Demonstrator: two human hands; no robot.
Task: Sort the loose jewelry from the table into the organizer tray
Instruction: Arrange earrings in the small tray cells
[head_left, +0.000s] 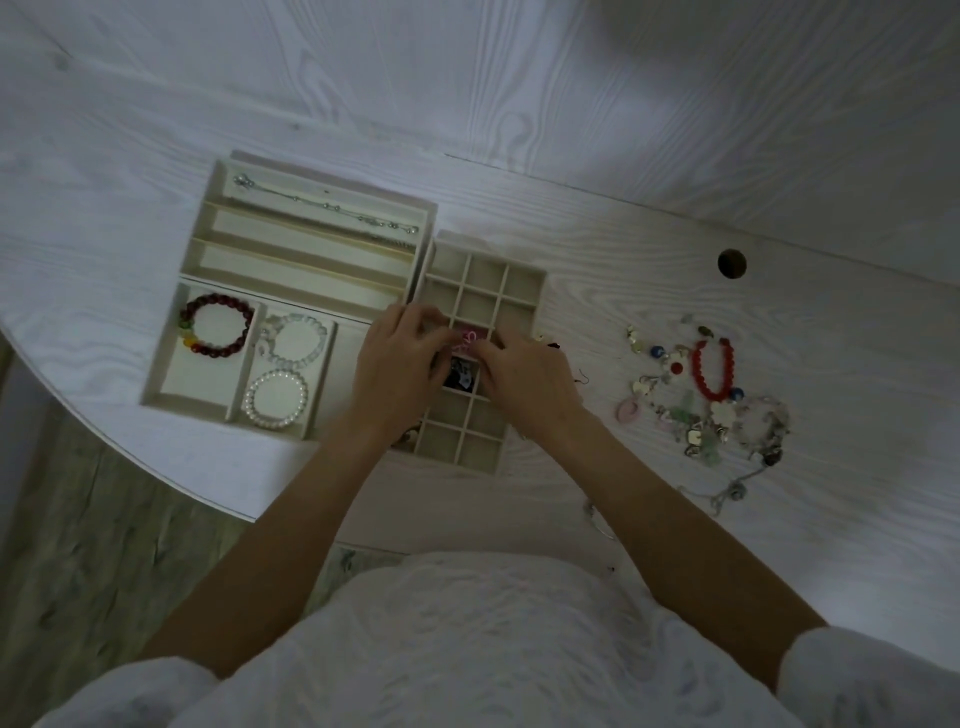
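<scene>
A beige grid tray (524, 291) of small square cells stands mid-table. Both hands meet over its middle cells. My left hand (400, 364) and my right hand (524, 379) pinch a small pink piece (467, 338) between their fingertips, just above a cell. A dark item (460, 376) lies in the cell below it. Loose jewelry (701, 410) lies in a heap to the right, with a red bead bracelet (714, 366) on top.
A larger tray (208, 218) on the left holds a silver chain (332, 208) in a long slot, a dark red bracelet (218, 325) and two white pearl bracelets (278, 397). A cable hole (731, 263) is at the back right. The table edge curves at the front left.
</scene>
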